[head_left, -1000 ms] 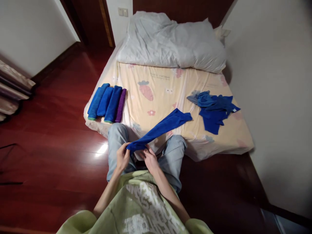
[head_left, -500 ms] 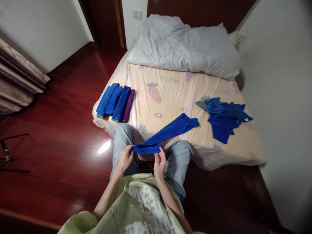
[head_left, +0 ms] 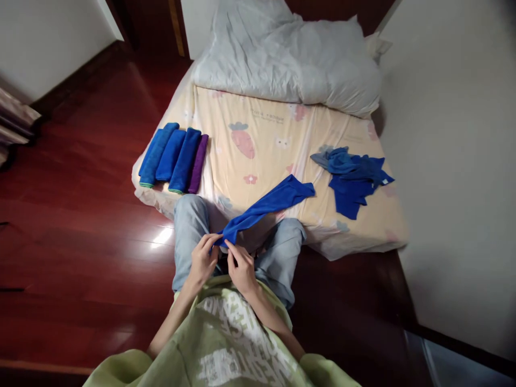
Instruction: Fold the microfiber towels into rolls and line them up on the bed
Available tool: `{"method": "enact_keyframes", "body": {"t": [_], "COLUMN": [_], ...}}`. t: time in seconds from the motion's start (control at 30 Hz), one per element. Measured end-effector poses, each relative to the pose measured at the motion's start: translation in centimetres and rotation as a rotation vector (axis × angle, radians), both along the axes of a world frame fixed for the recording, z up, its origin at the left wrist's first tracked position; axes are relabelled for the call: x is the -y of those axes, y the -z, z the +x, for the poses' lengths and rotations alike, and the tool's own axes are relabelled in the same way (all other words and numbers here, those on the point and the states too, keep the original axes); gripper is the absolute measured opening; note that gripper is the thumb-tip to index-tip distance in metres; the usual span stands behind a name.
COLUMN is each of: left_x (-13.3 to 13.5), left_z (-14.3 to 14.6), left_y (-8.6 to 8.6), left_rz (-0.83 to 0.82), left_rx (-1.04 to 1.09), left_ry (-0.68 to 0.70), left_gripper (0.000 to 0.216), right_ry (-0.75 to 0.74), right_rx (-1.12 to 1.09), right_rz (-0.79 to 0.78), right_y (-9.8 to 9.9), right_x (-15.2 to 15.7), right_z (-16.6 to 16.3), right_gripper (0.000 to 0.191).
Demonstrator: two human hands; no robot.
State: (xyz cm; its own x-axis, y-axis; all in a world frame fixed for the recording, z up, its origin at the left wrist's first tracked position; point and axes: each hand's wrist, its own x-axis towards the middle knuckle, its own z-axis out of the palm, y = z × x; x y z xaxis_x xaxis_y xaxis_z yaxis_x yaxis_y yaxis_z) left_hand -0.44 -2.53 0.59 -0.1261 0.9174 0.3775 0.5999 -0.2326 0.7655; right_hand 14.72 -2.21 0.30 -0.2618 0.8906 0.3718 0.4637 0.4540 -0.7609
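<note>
A blue towel (head_left: 268, 203) runs from the bed's front edge down to my lap, its far end lying on the sheet. My left hand (head_left: 204, 259) pinches its near end. Close beside it, my right hand (head_left: 241, 264) grips the same end between thumb and fingers, and the cloth is bunched between the two. On the left of the bed lie several rolled or folded towels side by side, blue ones (head_left: 171, 156) and a purple one (head_left: 198, 164). A loose heap of blue cloths (head_left: 351, 180) sits on the right, a small white tag showing.
The bed (head_left: 226, 156) has a patterned yellow sheet, with a bulky white quilt (head_left: 282, 59) at its far end. A white wall (head_left: 447, 161) closes off the right side. Dark red wooden floor (head_left: 88, 226) extends to the left, with a curtain (head_left: 16, 118) beyond.
My right hand has moved left towards my left hand, bringing the towel's near corners together. The towel's far end stays on the bed. The view has shifted slightly.
</note>
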Motion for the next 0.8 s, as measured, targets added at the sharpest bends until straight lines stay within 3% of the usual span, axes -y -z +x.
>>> {"method": "enact_keyframes", "body": {"t": [0.2, 0.37, 0.57, 0.7, 0.8], "left_x": [0.6, 1.2, 1.4, 1.2, 1.1], "left_z": [-0.6, -0.6, -0.8, -1.4, -2.2], "left_y": [-1.0, -2.3, -4.0, -4.9, -5.5], "left_rz": [-0.083, -0.082, 0.038, 0.154, 0.232], "left_rx": [-0.025, -0.030, -0.050, -0.054, -0.081], "left_ry": [0.210, 0.340, 0.360, 0.337, 0.341], "left_gripper": [0.026, 0.023, 0.017, 0.016, 0.019], "right_ry": [0.107, 0.011, -0.095, 0.084, 0.221], "right_rx": [0.009, 0.265, 0.537, 0.434, 0.288], "right_rz": [-0.258, -0.349, -0.377, -0.359, -0.252], "right_y": [0.9, 1.6, 2.8, 3.8, 4.0], "right_x": [-1.1, -3.5, -4.8, -4.8, -4.7], "right_z": [1.3, 3.5, 4.7, 5.5, 6.5], "right_gripper": [0.046, 0.048, 0.033, 0.022, 0.015]}}
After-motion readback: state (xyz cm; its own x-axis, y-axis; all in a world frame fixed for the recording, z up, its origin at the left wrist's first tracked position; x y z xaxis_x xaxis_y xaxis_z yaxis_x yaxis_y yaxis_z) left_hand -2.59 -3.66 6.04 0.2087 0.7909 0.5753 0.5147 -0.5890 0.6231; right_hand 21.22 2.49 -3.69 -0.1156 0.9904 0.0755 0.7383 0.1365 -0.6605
